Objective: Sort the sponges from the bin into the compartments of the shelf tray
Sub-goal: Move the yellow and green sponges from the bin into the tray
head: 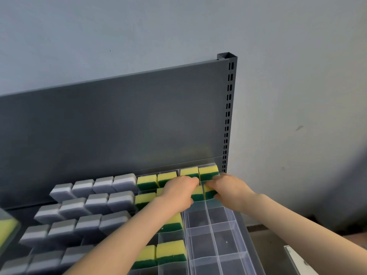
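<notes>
A clear shelf tray (228, 231) with many small compartments lies on a grey shelf. Grey-and-white sponges (95, 203) fill its left part, yellow-and-green sponges (170, 251) its middle and back row. My left hand (178, 193) holds a yellow-green sponge (197, 193) in a second-row compartment. Beside it, my right hand (228, 188) grips another yellow-green sponge (209, 192) in the neighbouring compartment to the right. The two hands almost touch. The bin is out of view, apart from a possible dark corner at the left edge.
The shelf's dark back panel (119, 126) rises behind the tray, with a slotted upright (229, 108) at its right end. Several compartments at the right front hold nothing. A dark container corner with something yellow (8, 229) shows at the far left. A white object (297, 261) lies lower right.
</notes>
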Demonstrator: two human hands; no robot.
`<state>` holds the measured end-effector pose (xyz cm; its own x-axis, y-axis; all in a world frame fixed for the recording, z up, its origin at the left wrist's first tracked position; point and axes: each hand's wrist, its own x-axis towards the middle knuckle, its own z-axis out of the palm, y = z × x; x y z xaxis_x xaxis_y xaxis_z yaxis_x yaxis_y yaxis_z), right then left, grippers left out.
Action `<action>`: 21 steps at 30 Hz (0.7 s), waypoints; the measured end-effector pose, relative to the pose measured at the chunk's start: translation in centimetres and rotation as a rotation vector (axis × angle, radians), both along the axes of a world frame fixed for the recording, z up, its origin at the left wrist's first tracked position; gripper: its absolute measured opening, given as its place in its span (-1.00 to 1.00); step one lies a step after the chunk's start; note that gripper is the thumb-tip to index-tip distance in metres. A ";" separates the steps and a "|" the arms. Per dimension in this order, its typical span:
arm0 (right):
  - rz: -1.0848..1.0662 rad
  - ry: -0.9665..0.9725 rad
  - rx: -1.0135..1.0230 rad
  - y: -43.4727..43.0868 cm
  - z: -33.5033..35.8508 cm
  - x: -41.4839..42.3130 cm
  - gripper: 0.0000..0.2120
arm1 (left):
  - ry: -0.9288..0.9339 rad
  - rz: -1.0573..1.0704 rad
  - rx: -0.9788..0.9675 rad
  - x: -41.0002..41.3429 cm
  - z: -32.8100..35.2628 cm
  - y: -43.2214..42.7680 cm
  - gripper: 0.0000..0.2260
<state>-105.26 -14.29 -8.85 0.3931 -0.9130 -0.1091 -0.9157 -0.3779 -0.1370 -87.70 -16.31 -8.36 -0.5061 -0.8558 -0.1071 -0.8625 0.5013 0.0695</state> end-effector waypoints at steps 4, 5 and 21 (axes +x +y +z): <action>0.008 -0.043 0.004 0.3 0.3 -0.3 -0.73 | 0.013 0.002 -0.003 0.0 0.2 0.2 -0.59; 0.008 -0.052 0.004 0.3 0.4 -0.5 -0.73 | 0.022 0.001 -0.007 0.0 0.3 0.3 -0.57; 0.097 -0.240 -0.115 0.6 4.8 2.0 -0.51 | 0.153 0.301 -0.222 7.8 5.0 5.9 -0.65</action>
